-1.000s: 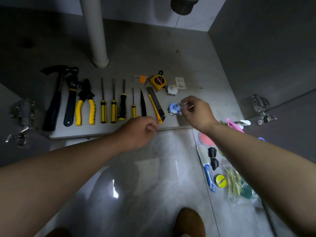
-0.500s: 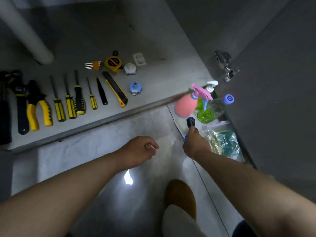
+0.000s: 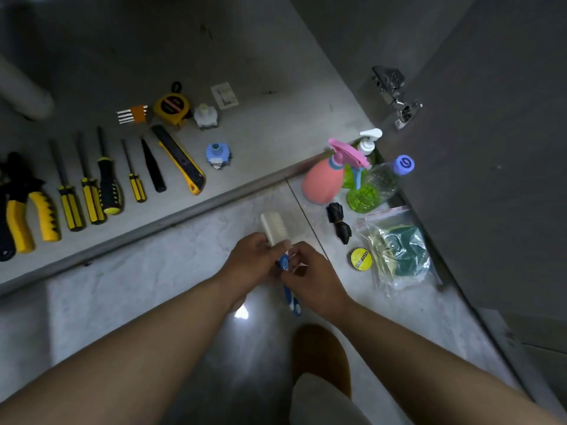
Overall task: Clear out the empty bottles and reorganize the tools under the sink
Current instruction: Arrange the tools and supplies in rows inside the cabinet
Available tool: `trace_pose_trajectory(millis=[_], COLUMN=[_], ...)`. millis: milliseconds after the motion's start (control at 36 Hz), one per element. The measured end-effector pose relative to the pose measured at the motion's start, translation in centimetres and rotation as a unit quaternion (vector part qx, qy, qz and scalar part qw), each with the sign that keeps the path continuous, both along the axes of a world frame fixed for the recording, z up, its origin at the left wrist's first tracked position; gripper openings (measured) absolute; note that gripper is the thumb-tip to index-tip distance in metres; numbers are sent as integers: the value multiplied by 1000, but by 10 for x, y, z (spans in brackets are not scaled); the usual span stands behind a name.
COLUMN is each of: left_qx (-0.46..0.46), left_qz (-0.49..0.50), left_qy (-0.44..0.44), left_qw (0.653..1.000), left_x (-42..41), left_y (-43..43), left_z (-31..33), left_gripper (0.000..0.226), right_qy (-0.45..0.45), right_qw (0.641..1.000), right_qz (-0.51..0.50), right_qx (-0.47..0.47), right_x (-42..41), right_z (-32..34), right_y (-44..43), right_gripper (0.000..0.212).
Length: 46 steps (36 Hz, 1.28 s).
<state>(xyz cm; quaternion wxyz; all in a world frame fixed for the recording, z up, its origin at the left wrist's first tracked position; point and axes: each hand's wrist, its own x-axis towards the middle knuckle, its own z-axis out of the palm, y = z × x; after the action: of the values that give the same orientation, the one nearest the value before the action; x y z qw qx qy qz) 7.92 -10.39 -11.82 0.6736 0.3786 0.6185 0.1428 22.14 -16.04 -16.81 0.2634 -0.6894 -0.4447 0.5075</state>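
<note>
Brush, white-bristled with a blue handle, is gripped by both hands held close together over the pale glossy floor. The left hand curls round its neck and the right hand pinches the handle. To the right, a pink spray bottle, a green bottle and a pump bottle stand by the open cabinet door. Screwdrivers, pliers and a utility knife lie in a row on the grey cabinet floor.

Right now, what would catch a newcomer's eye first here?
Both hands meet at centre: the left hand and right hand grip a brush with white bristles and a blue handle. Yellow-and-black tools lie in a row at left; a pink bottle stands at right.
</note>
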Motion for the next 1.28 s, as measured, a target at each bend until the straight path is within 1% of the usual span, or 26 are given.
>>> trace_pose_trajectory(millis=[83,139,167,222,250,306,333,361,417,500,583,694,750,806,861,944,1028,1111,1222,1278], left_qx=[61,116,158,259,308,380,398,406,406,407,412,426,433,442,435,402,395,410,421,424], left_qz=[57,69,67,47,21,-68,-119,-165,-236,-290,-304,-318,-323,-318,-304,-301,-298,-278,-270,-268], left_qy=[-23,-37,-24,39,85,205,256,289,320,352,365,398,417,441,458,459,444,431,427,426], left_qw=[996,990,985,964,947,899,873,851,823,791,778,748,731,714,714,733,747,755,753,753], left_x=[-4,-9,-12,-21,-28,-43,-50,-57,-66,-68,-66,-65,-68,-72,-78,-86,-94,-99,-104,-105], left_y=[10,21,27,39,45,55,59,62,66,68,67,66,65,66,68,79,88,91,94,95], left_z=[13,23,28,34,35,35,35,35,34,33,33,33,34,34,33,28,24,22,19,18], left_gripper=[24,21,19,12,11,13,19,28,46,59,62,64,62,58,60,65,49,38,42,44], right_qy=[4,-17,-29,-64,-94,-171,-212,-245,-280,-319,-339,-344,-336,-315,-276,-222,-206,-255,-347,-372], right_qw=[998,994,992,986,982,970,962,956,950,939,932,929,930,933,937,937,948,945,927,921], right_qz=[8,2,-1,-5,-3,14,25,33,45,64,74,78,73,45,3,-32,-58,-60,-7,0], right_qx=[66,108,125,152,164,175,168,157,131,109,107,112,133,168,212,268,234,197,144,119], right_x=[-3,-5,-7,-12,-15,-21,-24,-28,-33,-39,-44,-47,-45,-40,-32,-20,-12,-4,13,22], right_z=[18,33,40,52,58,67,72,75,78,76,68,56,55,55,55,49,32,12,-9,-17], right_y=[13,31,43,73,91,129,148,165,195,223,235,234,227,214,192,150,115,90,71,64], right_gripper=[25,28,29,31,30,22,20,24,29,33,33,35,37,37,29,8,8,8,4,13])
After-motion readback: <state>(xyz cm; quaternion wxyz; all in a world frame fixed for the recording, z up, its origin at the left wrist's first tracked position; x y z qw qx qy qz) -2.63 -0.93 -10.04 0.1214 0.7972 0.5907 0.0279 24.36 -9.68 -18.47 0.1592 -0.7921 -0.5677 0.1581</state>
